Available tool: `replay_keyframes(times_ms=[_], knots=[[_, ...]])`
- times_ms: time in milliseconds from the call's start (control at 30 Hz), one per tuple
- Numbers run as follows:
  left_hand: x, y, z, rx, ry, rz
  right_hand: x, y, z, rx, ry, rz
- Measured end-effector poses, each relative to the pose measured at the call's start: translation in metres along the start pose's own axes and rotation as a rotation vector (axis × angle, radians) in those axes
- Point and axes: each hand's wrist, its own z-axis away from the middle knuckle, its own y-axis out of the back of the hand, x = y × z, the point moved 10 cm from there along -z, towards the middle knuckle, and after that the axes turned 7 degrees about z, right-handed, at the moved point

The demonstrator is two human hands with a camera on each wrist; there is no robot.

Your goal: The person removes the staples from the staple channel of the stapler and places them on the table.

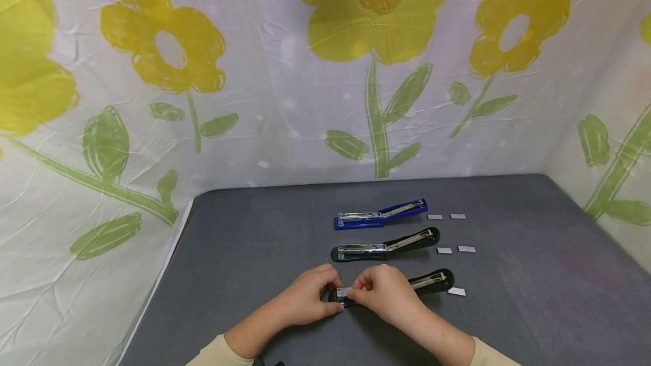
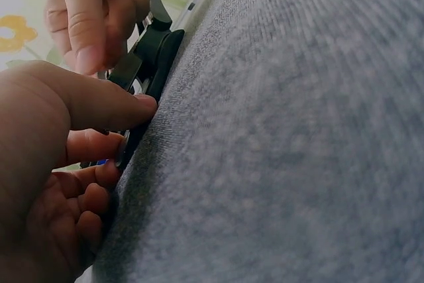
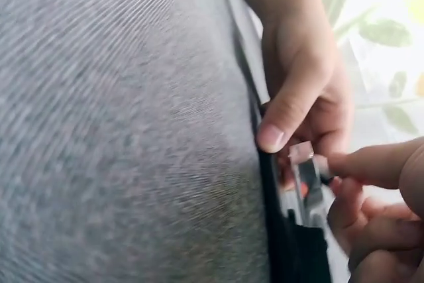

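Observation:
An opened black stapler lies on the grey table at the front. My left hand grips its left end, thumb on the near side and fingers on the far side; the left wrist view shows the thumb against the stapler's dark edge. Over the metal magazine, my right hand pinches a small silvery staple strip between thumb and fingers. In the right wrist view the fingertips are close beside the shiny metal channel. The right hand hides the stapler's middle in the head view.
Beyond the hands lie another opened black stapler and an opened blue stapler. Pale staple strips sit to their right, including one strip by the front stapler. A flowered curtain hangs behind the table.

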Motion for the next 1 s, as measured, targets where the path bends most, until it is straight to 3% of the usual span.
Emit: replay_keyframes(times_ms=[267,567,767,1000], knots=[[0.002,0.002,0.0,0.002,-0.001,-0.001,-0.006,0.002,-0.005,0.076,0.084,-0.008],[-0.001,0.003,0.001,-0.008,0.025,-0.011,-0.024,0.002,-0.003,0.079,0.236,0.114],[-0.001,0.002,0.001,0.001,0.006,-0.01,-0.022,0.015,-0.001,0.083,0.207,0.118],[0.001,0.0,0.001,0.023,-0.026,-0.019,-0.008,0.032,0.006,0.059,0.126,0.046]])
